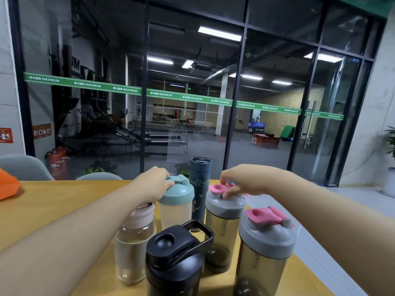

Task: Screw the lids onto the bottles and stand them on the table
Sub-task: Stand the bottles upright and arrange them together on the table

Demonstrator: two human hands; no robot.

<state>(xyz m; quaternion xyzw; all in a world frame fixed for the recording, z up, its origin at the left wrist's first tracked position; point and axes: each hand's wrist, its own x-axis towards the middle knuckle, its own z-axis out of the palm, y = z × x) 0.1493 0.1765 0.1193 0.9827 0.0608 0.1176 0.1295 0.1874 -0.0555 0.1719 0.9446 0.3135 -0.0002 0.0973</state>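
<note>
Take the tall dark-blue patterned flask [198, 189] at the back of the cluster as your landmark. Your left hand [152, 184] sits just to its left, fingers curled over the teal domed lid [178, 190] of the frosted pale shaker bottle [175, 216]. Your right hand [235, 180] is just to its right, fingertips pinching the pink flip cap [220, 188] on the grey lid [224, 202] of the smoky brown shaker bottle [220, 236].

To finish this step well, keep each bottle planted on the yellow wooden worktop [53, 206] and press straight down as you twist, so the threads seat level. Turn the grey lid by its rim, not by the pink cap, which looks hinged and could snap open. Stop at firm resistance.

Six bottles stand upright, all lidded: the flask, the teal-lidded one, two grey-lidded smoky shakers (the second [263, 257] nearer you and to the right), one clear bottle with a pale pink lid [134, 246] nearer you and to the left, and one black bottle with a black loop-handled lid [175, 259] nearest you.
</note>
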